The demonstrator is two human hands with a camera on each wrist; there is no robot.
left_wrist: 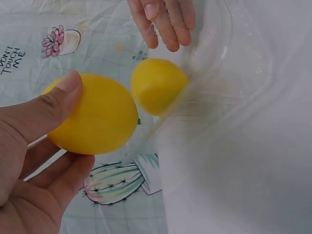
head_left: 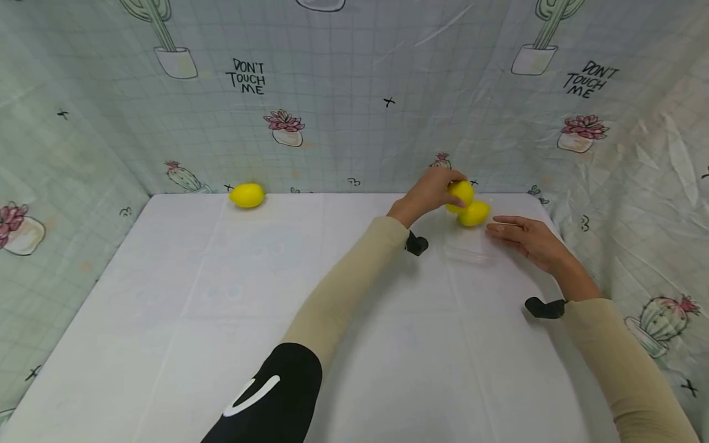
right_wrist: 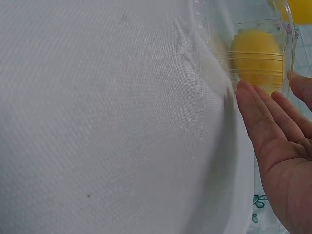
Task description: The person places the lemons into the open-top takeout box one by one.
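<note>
My left hand (head_left: 428, 195) pinches a yellow lemon (head_left: 460, 193) between thumb and fingers at the back right of the table. In the left wrist view this lemon (left_wrist: 100, 119) has its small green tip towards a second lemon (left_wrist: 158, 87). That second lemon (head_left: 476, 214) sits in a clear plastic container (head_left: 471, 255), seen through its ridged wall (right_wrist: 287, 53) in the right wrist view. Beside the container's right side is my right hand (head_left: 528, 245), fingers extended, fingertips right at the wall. A third lemon (head_left: 247, 195) lies at the back left.
A white cloth covers the table (head_left: 310, 277). Printed fabric (head_left: 354, 80) with cacti and lettering hangs close behind the back edge and along both sides. Black wrist mounts (head_left: 545, 308) stick out below both hands.
</note>
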